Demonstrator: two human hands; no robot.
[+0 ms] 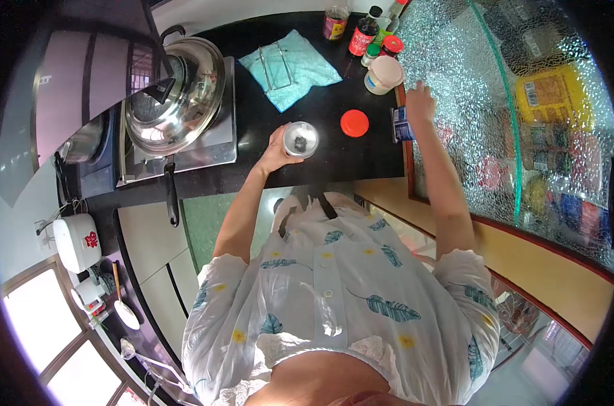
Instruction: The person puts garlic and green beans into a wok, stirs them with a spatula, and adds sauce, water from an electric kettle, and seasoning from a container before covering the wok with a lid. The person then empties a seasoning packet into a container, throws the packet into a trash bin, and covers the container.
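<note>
My left hand [276, 150] is wrapped around the side of a round jar [301, 139], held upright near the counter's front edge. The jar has no lid on, and something small and dark shows inside it. To its right, a red lid [354, 123] lies on the black counter. Over by the textured glass panel, my right hand [421, 101] is raised with its fingers stretched loosely forward and no object visible in them. A blue packet [402, 124] stands just left of that wrist, beside a white-lidded tub [384, 74].
A lidded steel pan [205, 81] sits on the stove at left, its handle [172, 196] jutting past the front edge. A metal rack [278, 68] rests on a blue cloth [310, 73]. Sauce bottles [365, 32] stand at the back right. Textured glass [463, 88] borders the right side.
</note>
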